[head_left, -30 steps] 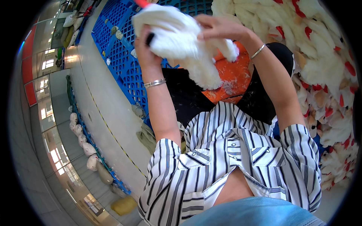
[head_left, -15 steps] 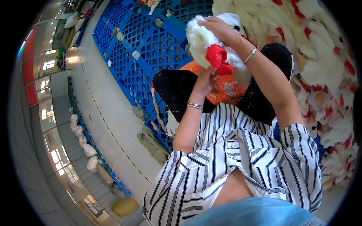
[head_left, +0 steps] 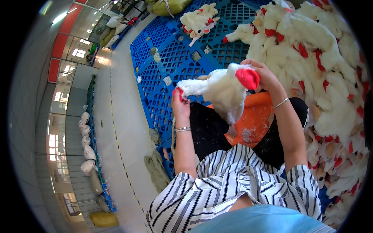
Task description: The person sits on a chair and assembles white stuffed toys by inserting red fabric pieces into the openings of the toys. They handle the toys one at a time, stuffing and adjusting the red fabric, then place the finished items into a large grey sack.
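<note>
Plush: a white, shaggy piece (head_left: pixel 223 93) with red ends, held up between both hands, over the left knee (head_left: pixel 208 126) and an orange piece (head_left: pixel 254 126) whose kind I could not make out.
Left hand: this one (head_left: pixel 181 104) pinched the red tip at the plush's left end.
Right hand: the other (head_left: pixel 262 75) gripped the right end, fingers closed beside the large red flap (head_left: pixel 247 79).
Progress: the plush looked slack and mid-handling, I judged; a big pile (head_left: pixel 291 50) of similar pieces lay at the person's right, a far smaller heap (head_left: pixel 200 21) ahead. Which of these had been worked through, I could not tell.
Fluff: loose white fibres (head_left: pixel 248 136) clung to the orange piece.
Pallet: blue grating (head_left: pixel 175 54) lay ahead and to the left, giving the left hand room outward.
Edges: the pallet's left edge met the pale floor (head_left: pixel 124 97), with a crumpled cloth (head_left: pixel 155 171) near its lower end. The pile stood close by the right hand, leaving tighter room there.
</note>
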Action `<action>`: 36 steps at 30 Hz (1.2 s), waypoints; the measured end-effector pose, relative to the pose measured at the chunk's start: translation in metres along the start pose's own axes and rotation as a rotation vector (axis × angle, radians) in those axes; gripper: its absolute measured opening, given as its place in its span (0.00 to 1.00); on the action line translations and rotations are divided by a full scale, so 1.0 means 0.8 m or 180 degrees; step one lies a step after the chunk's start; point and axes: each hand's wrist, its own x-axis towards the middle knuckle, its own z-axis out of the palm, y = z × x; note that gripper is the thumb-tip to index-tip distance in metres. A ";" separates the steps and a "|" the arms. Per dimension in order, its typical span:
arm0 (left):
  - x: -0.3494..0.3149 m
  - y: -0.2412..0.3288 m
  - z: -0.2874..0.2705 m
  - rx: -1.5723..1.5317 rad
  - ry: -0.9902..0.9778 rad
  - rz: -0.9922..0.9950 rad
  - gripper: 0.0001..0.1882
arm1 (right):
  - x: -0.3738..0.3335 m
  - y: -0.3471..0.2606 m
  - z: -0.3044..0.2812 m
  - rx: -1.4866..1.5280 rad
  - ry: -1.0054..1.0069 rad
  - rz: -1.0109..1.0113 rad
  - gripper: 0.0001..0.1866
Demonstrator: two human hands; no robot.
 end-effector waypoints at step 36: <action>-0.047 0.073 0.038 0.2050 -0.0441 0.1572 0.11 | -0.007 -0.020 0.004 -0.1430 0.1182 -0.1031 0.12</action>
